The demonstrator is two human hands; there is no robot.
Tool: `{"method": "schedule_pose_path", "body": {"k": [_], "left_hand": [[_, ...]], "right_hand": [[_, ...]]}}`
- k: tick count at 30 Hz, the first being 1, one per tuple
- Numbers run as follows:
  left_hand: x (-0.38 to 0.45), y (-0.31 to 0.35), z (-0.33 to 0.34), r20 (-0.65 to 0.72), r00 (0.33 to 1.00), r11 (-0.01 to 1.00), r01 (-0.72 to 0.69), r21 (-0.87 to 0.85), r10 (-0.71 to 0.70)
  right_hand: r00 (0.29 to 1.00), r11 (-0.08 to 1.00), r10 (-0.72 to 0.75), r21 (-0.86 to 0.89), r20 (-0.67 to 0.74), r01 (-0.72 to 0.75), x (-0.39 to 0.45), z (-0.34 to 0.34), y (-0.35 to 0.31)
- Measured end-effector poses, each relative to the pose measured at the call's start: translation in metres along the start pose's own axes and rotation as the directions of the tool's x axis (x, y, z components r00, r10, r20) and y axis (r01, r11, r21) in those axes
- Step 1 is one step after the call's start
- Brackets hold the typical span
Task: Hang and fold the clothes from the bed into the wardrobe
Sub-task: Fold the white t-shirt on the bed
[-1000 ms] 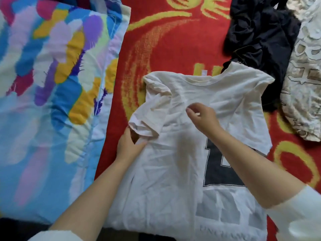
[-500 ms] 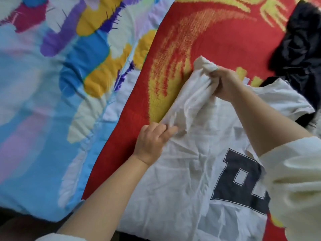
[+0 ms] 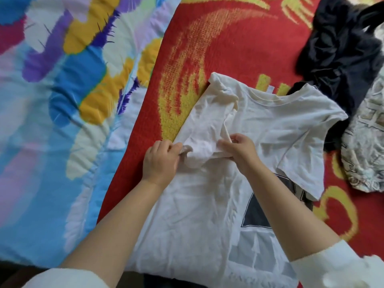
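A white T-shirt point(image 3: 276, 121) with a dark printed block on its front lies spread on the red and yellow blanket point(image 3: 224, 42). Its left sleeve is folded in over the chest. My left hand point(image 3: 161, 161) pinches the sleeve's hem at the shirt's left edge. My right hand point(image 3: 239, 148) grips the same sleeve's hem a little to the right. The two hands are close together, about a hand's width apart. A dark garment point(image 3: 340, 48) lies crumpled at the upper right, partly under the shirt's other sleeve.
A quilt in blue, yellow, purple and white patches point(image 3: 62, 100) covers the bed's left half. A pale garment with a printed pattern point(image 3: 367, 146) lies at the right edge, beside the dark one. The bed's front edge runs along the bottom.
My right hand has come down from the shirt's shoulder to the sleeve's hem near my left hand. The sleeve now lies folded in over the chest. The camera shifted back to the right.
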State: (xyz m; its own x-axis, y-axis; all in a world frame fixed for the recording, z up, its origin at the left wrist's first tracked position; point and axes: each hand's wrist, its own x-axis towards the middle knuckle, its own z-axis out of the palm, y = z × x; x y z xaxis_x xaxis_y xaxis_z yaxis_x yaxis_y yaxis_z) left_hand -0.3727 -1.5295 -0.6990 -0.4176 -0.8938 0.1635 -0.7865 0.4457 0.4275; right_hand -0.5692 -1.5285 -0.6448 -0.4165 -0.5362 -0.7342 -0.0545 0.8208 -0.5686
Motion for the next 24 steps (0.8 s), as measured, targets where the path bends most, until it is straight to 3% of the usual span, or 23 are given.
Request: {"method": "schedule_pose_path", "body": {"k": [1, 3, 4, 6, 8, 9, 11, 14, 17, 20, 21, 22, 24], "left_hand": [[0.007, 0.0, -0.002, 0.023, 0.999, 0.999, 0.034, -0.023, -0.034], [0.019, -0.004, -0.012, 0.073, 0.97, 0.966, 0.239, -0.103, -0.232], [0.022, -0.007, -0.016, 0.095, 0.931, 0.923, 0.363, -0.129, -0.353], [0.018, -0.014, -0.02, 0.154, 0.871, 0.865, 0.486, -0.125, -0.467], [0.01, -0.017, -0.018, 0.145, 0.924, 0.929, 0.364, -0.06, -0.353], [0.007, -0.017, -0.017, 0.117, 0.953, 0.958, 0.285, -0.021, -0.281], [0.005, -0.021, -0.014, 0.05, 0.986, 0.987, 0.154, 0.038, -0.156], [0.011, -0.03, -0.013, 0.029, 1.0, 1.0, -0.004, -0.019, 0.004], [0.026, -0.036, -0.005, 0.052, 0.995, 0.993, -0.08, -0.092, 0.085], [0.037, -0.026, -0.002, 0.026, 0.991, 0.984, -0.13, -0.118, 0.134], [0.039, -0.025, -0.004, 0.01, 0.989, 0.977, -0.144, -0.161, 0.147], [0.039, -0.027, -0.007, -0.009, 0.987, 0.967, -0.158, -0.2, 0.159], [0.037, -0.031, -0.013, -0.031, 0.975, 0.952, -0.223, -0.209, 0.221]], "right_hand": [[1.0, 0.993, -0.018, 0.113, 0.006, 0.017, -0.002, -0.012, -0.002], [0.998, 0.978, -0.065, 0.2, -0.019, 0.068, 0.001, -0.037, -0.006], [0.996, 0.984, -0.079, 0.156, -0.04, 0.084, 0.003, -0.048, -0.006], [0.996, 0.972, -0.08, -0.225, -0.024, 0.073, 0.006, -0.058, -0.001], [0.994, 0.799, -0.106, -0.597, -0.018, 0.074, 0.009, -0.058, 0.008], [0.983, 0.753, -0.173, -0.651, -0.059, 0.094, 0.01, -0.054, 0.007], [0.914, 0.75, -0.386, -0.62, -0.127, 0.231, 0.013, -0.044, -0.01], [0.773, 0.602, -0.635, -0.633, -0.009, 0.487, 0.028, -0.018, -0.055], [0.737, 0.368, -0.647, -0.766, 0.196, 0.527, 0.046, 0.022, -0.091], [0.716, 0.125, -0.641, -0.883, 0.276, 0.453, 0.056, 0.042, -0.106], [0.721, 0.131, -0.635, -0.882, 0.276, 0.452, 0.059, 0.045, -0.111], [0.747, 0.203, -0.62, -0.87, 0.242, 0.45, 0.065, 0.046, -0.118], [0.858, 0.507, -0.501, -0.764, 0.117, 0.4, 0.077, 0.041, -0.134]]}}
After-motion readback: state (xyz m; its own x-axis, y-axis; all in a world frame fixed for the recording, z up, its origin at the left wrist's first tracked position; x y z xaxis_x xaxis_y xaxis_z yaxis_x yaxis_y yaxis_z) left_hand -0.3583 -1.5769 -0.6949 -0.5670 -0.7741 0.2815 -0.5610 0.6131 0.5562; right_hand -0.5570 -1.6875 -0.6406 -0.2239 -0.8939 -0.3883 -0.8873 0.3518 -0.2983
